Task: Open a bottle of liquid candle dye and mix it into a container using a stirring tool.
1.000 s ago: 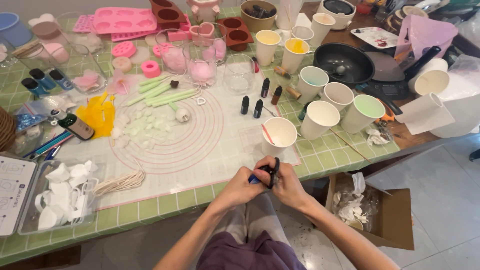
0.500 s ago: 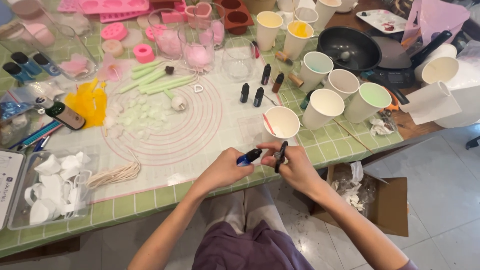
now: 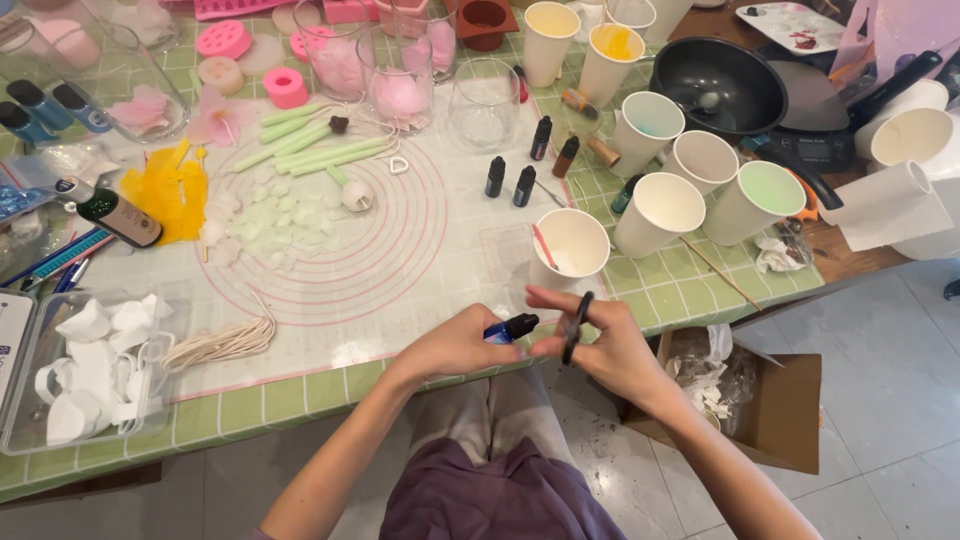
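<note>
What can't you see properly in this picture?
Head view only:
- Small blue bottle: mostly wrapped by the left hand.
- Black cap: motion-blurred in the right hand.
- Plastic box of white pieces: cut off by the left edge.
- Cardboard box: contents partly hidden by the right arm.

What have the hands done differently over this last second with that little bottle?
The hands have come apart. A second ago both were closed together around the small bottle; now the left hand alone holds the blue dropper bottle, and the right hand has drawn away to the right with a dark cap-like piece. The paper cup and silicone mat stayed put.
</note>
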